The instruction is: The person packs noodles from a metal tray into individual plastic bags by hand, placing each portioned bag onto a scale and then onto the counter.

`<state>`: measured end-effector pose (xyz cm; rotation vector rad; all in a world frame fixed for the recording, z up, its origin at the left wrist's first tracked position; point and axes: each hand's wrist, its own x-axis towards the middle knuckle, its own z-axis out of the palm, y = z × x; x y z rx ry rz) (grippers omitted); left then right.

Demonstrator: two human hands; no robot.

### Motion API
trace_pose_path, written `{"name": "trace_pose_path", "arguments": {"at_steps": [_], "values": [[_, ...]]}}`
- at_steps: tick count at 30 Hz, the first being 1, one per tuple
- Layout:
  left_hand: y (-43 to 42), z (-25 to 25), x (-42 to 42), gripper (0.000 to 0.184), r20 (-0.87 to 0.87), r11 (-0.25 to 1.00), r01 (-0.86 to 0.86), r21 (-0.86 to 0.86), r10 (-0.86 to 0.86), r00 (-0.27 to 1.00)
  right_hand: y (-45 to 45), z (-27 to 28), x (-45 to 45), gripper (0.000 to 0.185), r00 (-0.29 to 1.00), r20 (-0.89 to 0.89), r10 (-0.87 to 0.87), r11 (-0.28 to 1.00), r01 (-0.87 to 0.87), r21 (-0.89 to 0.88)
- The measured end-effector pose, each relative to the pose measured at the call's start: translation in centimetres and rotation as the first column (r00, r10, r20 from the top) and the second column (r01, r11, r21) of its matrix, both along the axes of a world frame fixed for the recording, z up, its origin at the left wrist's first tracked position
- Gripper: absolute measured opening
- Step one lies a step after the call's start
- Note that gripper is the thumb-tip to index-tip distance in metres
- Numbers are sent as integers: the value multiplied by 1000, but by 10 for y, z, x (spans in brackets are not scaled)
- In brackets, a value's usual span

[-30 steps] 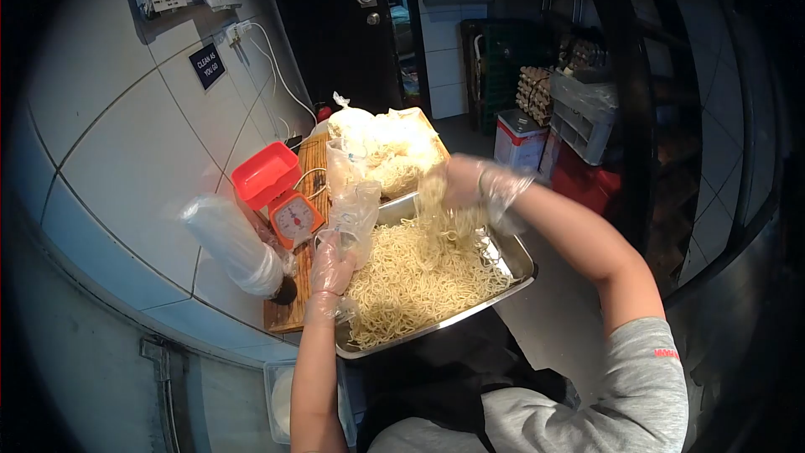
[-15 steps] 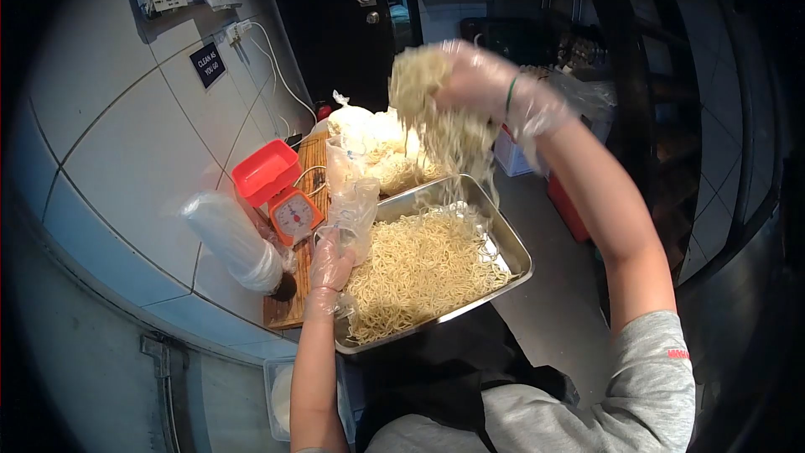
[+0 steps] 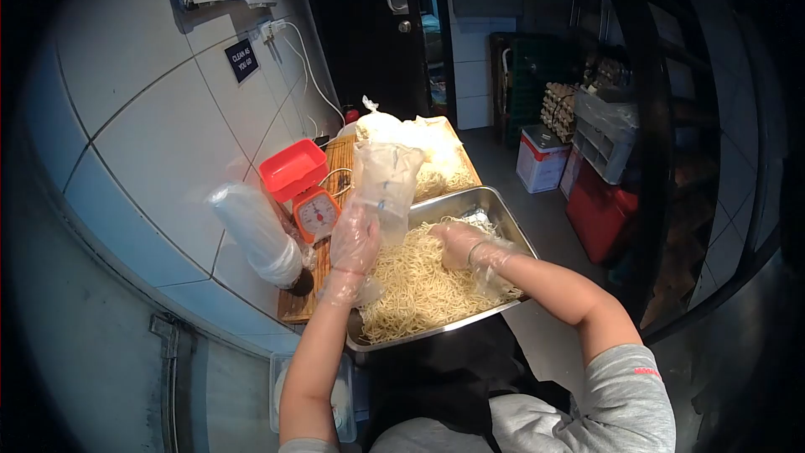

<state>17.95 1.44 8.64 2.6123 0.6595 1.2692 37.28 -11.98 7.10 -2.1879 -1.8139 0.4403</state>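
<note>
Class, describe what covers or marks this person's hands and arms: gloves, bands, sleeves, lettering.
The left hand and right hand wear loose, clear plastic gloves with crinkled cuffs. A thin, dark band circles the right wrist. The forearms are bare below short grey sleeves; the right one carries red lettering, too small to read.
</note>
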Motion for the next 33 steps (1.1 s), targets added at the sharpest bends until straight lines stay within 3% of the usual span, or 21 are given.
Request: {"name": "trace_pose_path", "arguments": {"at_steps": [3,4,5,6,9,11,13,16,18,19,20,21,22,26,27,28,29,31,32,33], "values": [[3,27,13,39,-239,996,-86,28,90,967,5,16,31,36,988,-155,-15,990,35,134],[-1,37,17,40,-331,993,-115,20,115,937,-2,37,34,36,946,-323,-38,987,86,135],[-6,47,19,40,-342,981,-180,-66,147,928,-10,59,39,36,874,-482,-59,983,136,126],[-13,57,21,41,-359,958,-245,-151,177,916,-14,75,43,41,855,-514,68,964,77,256],[-15,54,44,42,-382,894,-360,-266,246,891,-41,102,42,52,632,-774,35,985,108,132],[-25,52,56,44,-488,939,-311,-148,204,849,-37,66,50,57,344,-930,127,990,18,142],[-43,59,61,50,-689,991,-94,91,131,713,-34,49,35,56,408,-883,233,972,-115,204],[-35,29,67,67,-509,971,200,134,-106,854,-32,33,28,44,469,-882,54,998,4,63],[-42,29,66,77,-567,986,142,90,-67,821,-29,34,19,38,359,-933,-14,988,151,43],[-47,30,64,82,-595,992,110,69,-48,803,-27,29,21,35,161,-987,-1,983,183,29],[-38,7,64,88,-390,965,219,144,-148,909,-23,20,24,33,-44,-999,16,978,210,7],[-41,8,61,88,-401,979,179,96,-126,907,-20,15,25,30,-247,-968,36,973,230,-22],[-47,12,59,88,-413,989,138,48,-106,904,-17,15,16,25,-265,-963,58,964,265,-15],[-78,35,53,83,-441,995,77,-67,-99,892,18,-24,3,32,-371,-792,485,812,528,249],[-78,31,54,82,-354,992,122,-36,-127,927,23,-17,-4,34,-51,-925,376,775,565,284],[-75,23,56,80,-264,987,163,-1,-157,952,33,-9,-10,37,271,-940,209,742,582,333],[-71,16,57,79,-175,979,199,37,-190,966,39,-2,-12,39,552,-834,6,716,580,389],[-57,8,53,72,-152,980,193,44,-184,971,45,8,-7,47,781,-612,-121,864,386,322],[-49,9,48,68,-142,981,190,50,-181,973,19,47,-16,48,784,-614,-90,951,251,181],[-41,19,43,66,-240,981,153,-119,-178,954,6,72,-18,49,783,-620,-57,994,101,36]]}}
